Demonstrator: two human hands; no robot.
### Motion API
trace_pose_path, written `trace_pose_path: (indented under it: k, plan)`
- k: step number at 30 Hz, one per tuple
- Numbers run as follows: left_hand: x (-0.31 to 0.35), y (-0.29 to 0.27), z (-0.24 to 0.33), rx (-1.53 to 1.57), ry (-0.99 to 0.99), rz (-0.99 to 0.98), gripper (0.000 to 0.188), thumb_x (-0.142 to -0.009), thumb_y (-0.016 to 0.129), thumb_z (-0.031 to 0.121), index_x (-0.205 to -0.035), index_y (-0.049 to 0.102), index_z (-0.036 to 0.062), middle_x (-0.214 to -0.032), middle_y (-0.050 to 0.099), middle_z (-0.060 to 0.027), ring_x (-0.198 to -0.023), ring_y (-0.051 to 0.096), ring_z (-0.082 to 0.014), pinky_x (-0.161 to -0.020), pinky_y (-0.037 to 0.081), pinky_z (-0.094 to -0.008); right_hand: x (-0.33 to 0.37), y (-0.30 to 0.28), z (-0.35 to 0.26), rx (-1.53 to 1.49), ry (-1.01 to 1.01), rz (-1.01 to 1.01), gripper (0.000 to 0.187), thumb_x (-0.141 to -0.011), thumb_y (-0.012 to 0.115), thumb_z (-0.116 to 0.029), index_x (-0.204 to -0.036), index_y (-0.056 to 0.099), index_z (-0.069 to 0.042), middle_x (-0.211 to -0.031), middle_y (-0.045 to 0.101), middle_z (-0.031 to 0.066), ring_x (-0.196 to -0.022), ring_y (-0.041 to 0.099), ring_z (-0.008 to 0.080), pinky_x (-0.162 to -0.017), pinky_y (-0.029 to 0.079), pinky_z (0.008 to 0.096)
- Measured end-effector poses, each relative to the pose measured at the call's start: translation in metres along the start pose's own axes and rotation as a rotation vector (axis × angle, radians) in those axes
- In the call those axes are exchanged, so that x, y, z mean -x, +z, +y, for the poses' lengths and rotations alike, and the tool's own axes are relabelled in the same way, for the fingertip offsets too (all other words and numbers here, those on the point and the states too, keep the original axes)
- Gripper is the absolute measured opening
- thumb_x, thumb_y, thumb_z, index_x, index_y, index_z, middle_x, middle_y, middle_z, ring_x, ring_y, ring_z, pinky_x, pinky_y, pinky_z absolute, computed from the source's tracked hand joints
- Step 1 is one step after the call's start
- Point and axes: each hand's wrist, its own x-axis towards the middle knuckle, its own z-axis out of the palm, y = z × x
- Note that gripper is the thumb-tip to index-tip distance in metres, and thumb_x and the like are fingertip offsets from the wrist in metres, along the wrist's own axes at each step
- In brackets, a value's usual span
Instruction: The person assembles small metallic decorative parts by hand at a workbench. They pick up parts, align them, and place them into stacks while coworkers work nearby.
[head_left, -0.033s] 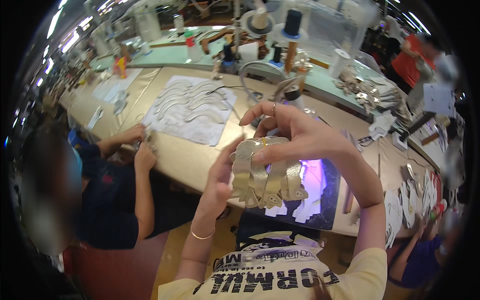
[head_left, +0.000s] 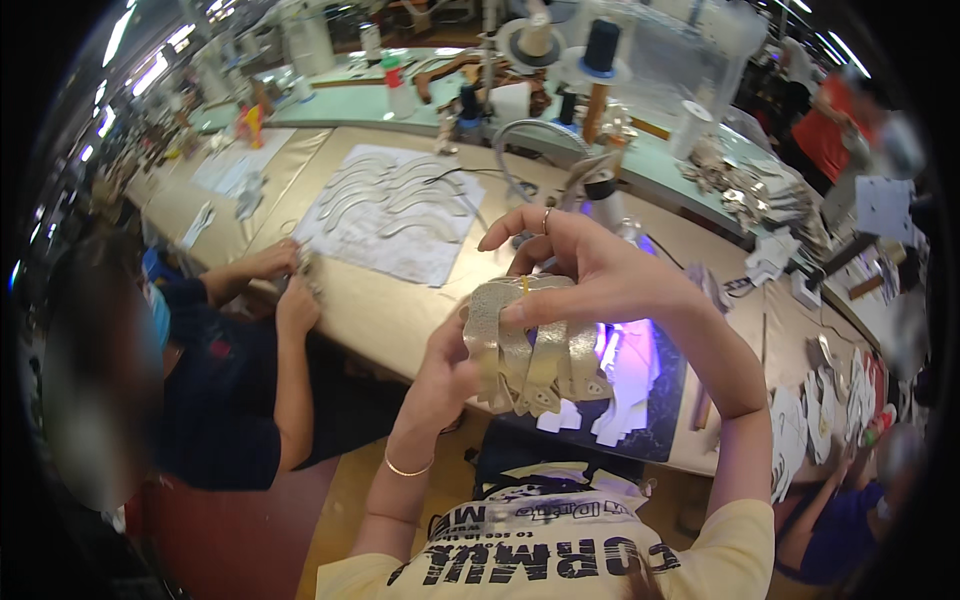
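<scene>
A bundle of shiny gold-silver strap pieces with wavy edges hangs upright in front of my chest. A thin yellow tie shows at its top. My right hand grips the bundle's upper end, thumb across the front and other fingers behind or raised above. My left hand is against the bundle's left side; its fingers are partly hidden and a little blurred. Small holes show at the straps' lower ends. Behind the bundle, pale cut pieces lie on a dark marbled slab under purple light.
A white sheet with curved strips lies at the left. Beside it a co-worker's hands hold a small piece. A lamp stands beyond my right hand. Thread spools and a bottle stand on the green shelf.
The bundle has tilted slightly and its lower ends have swung a little right and away. My left fingers have shifted along its side. The whole view has shifted slightly.
</scene>
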Motion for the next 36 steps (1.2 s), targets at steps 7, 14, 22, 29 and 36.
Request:
trace_pose_path:
  k: [7,14,22,29,36]
  plan:
    - [0.006,-0.040,-0.007,0.115,0.040,0.476,0.032,-0.090,0.070,0.019,-0.110,0.061,-0.0046,-0.096,0.067,-0.0082,-0.080,0.064,-0.0089,-0.069,0.052,-0.0248,-0.079,0.039,0.041,0.206,-0.217,0.347,0.063,-0.079,0.077,-0.034,-0.128,0.051,-0.005,-0.113,0.061,0.0133,-0.105,0.060,0.0207,-0.084,0.051,0.0348]
    - [0.019,-0.078,-0.017,0.299,0.117,0.618,0.033,-0.094,0.061,0.011,-0.123,0.054,-0.0032,-0.115,0.062,-0.0090,-0.102,0.061,-0.0126,-0.087,0.050,-0.0286,-0.081,0.081,0.053,0.333,-0.320,0.289,0.056,-0.081,0.078,-0.029,-0.125,0.054,-0.006,-0.115,0.058,0.0137,-0.108,0.058,0.0248,-0.087,0.049,0.0388]
    - [0.003,-0.070,-0.051,0.447,-0.178,0.346,0.043,-0.092,0.052,0.007,-0.133,0.045,-0.0019,-0.125,0.058,-0.0137,-0.114,0.058,-0.0237,-0.101,0.047,-0.0395,0.051,0.059,-0.033,-0.454,-0.672,0.011,0.011,-0.088,0.069,-0.015,-0.098,0.070,-0.010,-0.091,0.065,0.0095,-0.075,0.062,0.0215,-0.063,0.047,0.0326]
    - [-0.017,-0.050,-0.071,0.517,-0.425,0.158,0.043,-0.090,0.054,0.010,-0.131,0.048,-0.0017,-0.124,0.059,-0.0136,-0.113,0.059,-0.0270,-0.101,0.047,-0.0432,0.087,0.032,-0.030,-0.389,-0.825,-0.015,0.021,-0.089,0.066,-0.010,-0.109,0.073,-0.008,-0.079,0.061,0.0043,-0.063,0.059,0.0164,-0.051,0.043,0.0268]
    - [-0.033,-0.046,-0.076,0.445,-0.547,0.180,0.040,-0.089,0.058,0.008,-0.127,0.048,-0.0015,-0.119,0.059,-0.0123,-0.110,0.059,-0.0234,-0.092,0.052,-0.0397,0.111,-0.036,0.007,-0.204,-0.800,-0.447,0.020,-0.098,0.055,-0.012,-0.108,0.068,-0.001,-0.101,0.065,0.0124,-0.084,0.064,0.0284,-0.075,0.053,0.0387]
